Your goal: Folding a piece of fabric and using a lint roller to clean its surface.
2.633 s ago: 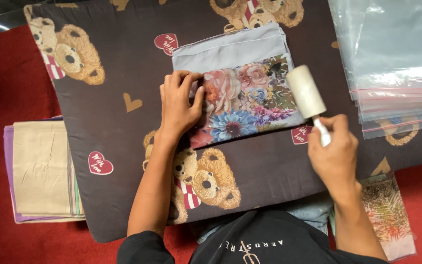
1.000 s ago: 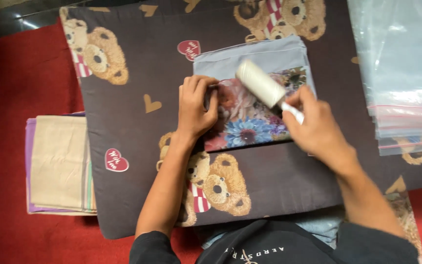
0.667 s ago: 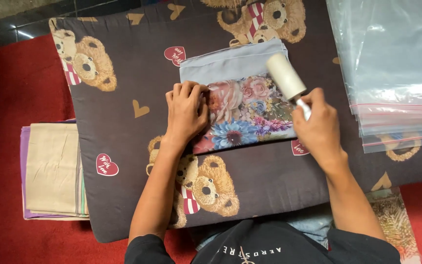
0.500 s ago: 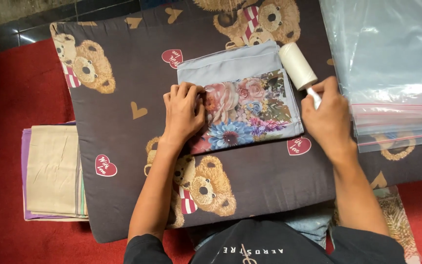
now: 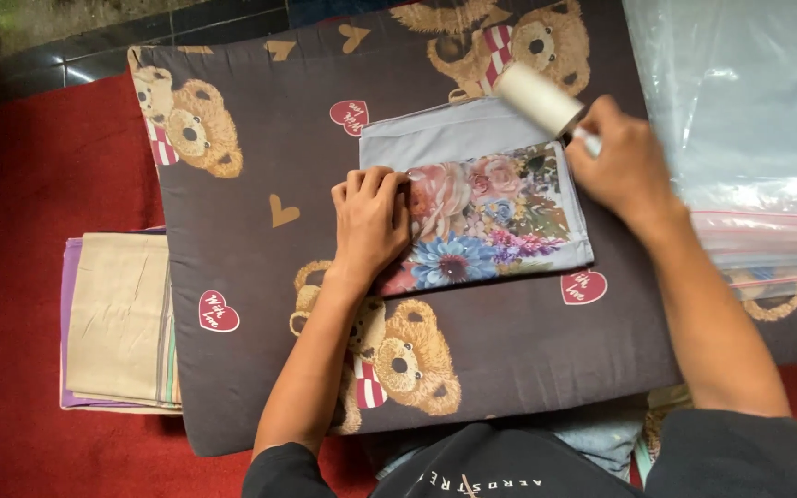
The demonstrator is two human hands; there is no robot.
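A: Currently, what is the state of each hand?

B: The left hand (image 5: 373, 219) lies flat, palm down, fingers close together, pressing the left edge of the folded floral cloth (image 5: 491, 221). The right hand (image 5: 622, 164) is closed around the handle of a lint roller (image 5: 539, 98), gripping it. The white roll points up and to the left.

A: Where is the roller in relation to the cloth?

B: The roll sits over the upper right corner of the cloth, on its plain grey-blue part. Whether it is in contact with the fabric cannot be told; the roll is blurred.

A: And where does the cloth lie?

B: It lies folded into a rectangle on a dark cushion (image 5: 260, 304) printed with teddy bears and hearts. The flower print faces up on the lower part, the plain band on the upper part.

A: What surrounds the cushion?

B: To the right, a stack of clear zip bags (image 5: 749, 138) overlaps the cushion edge, just beside the right hand. To the left, a stack of folded beige and purple cloths (image 5: 117, 318) rests on the red floor covering (image 5: 20, 231), touching the cushion's left side.
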